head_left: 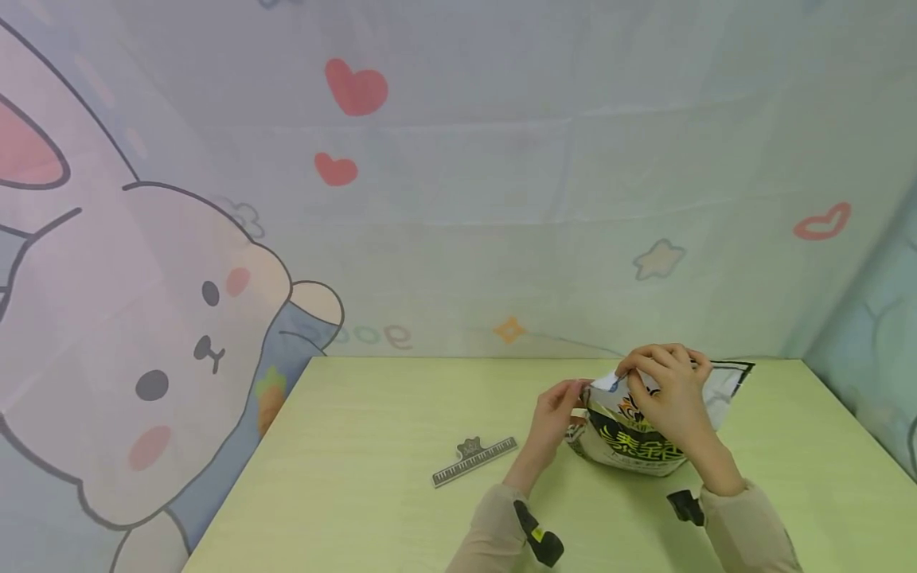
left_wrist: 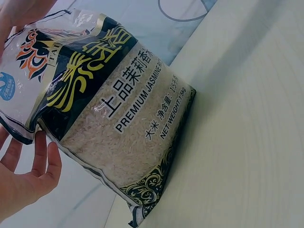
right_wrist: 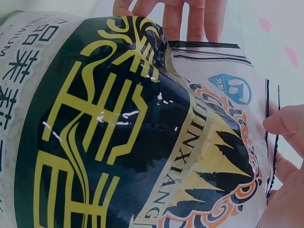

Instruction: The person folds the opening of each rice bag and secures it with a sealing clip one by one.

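A clear plastic bag of jasmine rice with a black and yellow band stands upright on the table, its label facing the person. At its upper left corner, my left hand holds the side edge, fingers partly behind the plastic. My right hand pinches the top edge between thumb and fingers, as the fingertips in the right wrist view show. The upper part of the bag is loose and slightly folded at the left, while the rice fills the lower part.
A grey clip with a piano-key pattern lies on the pale yellow table, left of the left hand. Behind the table hangs a cloth backdrop printed with a rabbit and hearts. Black wrist devices sit on both sleeves.
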A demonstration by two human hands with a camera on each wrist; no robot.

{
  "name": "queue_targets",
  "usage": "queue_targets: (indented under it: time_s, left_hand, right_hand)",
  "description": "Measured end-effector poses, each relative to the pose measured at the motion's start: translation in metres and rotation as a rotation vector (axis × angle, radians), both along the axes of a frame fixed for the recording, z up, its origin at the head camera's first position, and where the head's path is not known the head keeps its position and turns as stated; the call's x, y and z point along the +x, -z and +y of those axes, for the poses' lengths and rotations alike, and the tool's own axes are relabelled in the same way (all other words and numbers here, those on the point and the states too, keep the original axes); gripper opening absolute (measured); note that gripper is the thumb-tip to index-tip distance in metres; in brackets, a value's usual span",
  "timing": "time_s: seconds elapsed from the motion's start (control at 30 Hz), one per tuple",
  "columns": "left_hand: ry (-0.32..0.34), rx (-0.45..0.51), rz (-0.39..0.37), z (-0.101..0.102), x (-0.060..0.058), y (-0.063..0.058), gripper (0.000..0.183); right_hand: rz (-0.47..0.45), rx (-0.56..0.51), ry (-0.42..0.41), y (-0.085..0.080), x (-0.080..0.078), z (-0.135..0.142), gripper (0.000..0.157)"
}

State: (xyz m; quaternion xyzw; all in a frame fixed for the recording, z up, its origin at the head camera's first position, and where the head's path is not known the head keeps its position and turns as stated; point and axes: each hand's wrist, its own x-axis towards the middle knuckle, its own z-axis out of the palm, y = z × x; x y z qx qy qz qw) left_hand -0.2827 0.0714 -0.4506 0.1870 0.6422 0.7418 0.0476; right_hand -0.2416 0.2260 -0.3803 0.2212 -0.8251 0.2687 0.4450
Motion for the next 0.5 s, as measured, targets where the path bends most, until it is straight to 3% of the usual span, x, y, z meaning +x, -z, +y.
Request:
queue_targets:
  time_s: [0.5]
  left_hand:
    - [0.038, 0.002, 0.073, 0.0004, -0.0018, 0.0060, 0.031]
  right_hand:
    - [-0.021, 0.004, -0.039, -0.0004, 0.0003, 0.0029, 0.023]
